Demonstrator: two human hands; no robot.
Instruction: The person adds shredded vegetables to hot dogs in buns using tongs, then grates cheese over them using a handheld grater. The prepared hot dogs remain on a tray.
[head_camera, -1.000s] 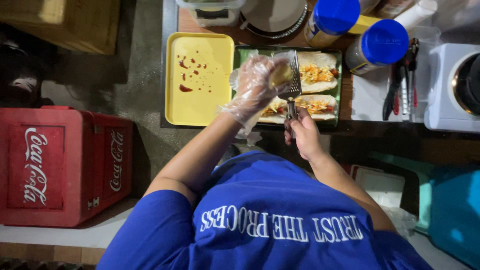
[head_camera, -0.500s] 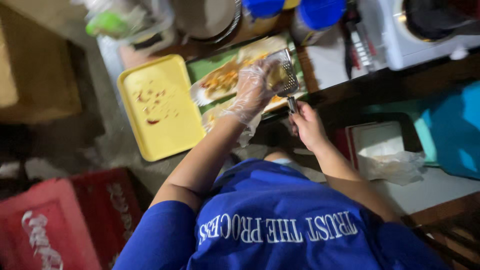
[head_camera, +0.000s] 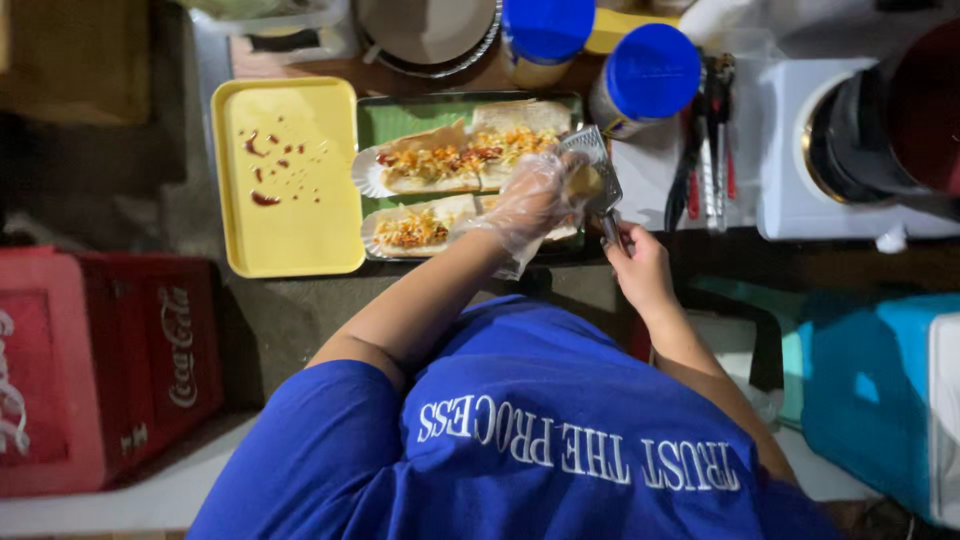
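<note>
Gloved, the left hand closes around a pale yellow block pressed against a metal grater, whose handle the right hand grips. Both hover over a green tray holding two topped bread rolls. Beside it lies a sauce-spattered yellow tray; two blue-lidded jars stand behind.

Two sandwiches, two blue-lidded jars (one tray).

Dim, warm light. Dark wooden counter. Grey concrete floor. Red crate at one side; teal cooler at the other.
</note>
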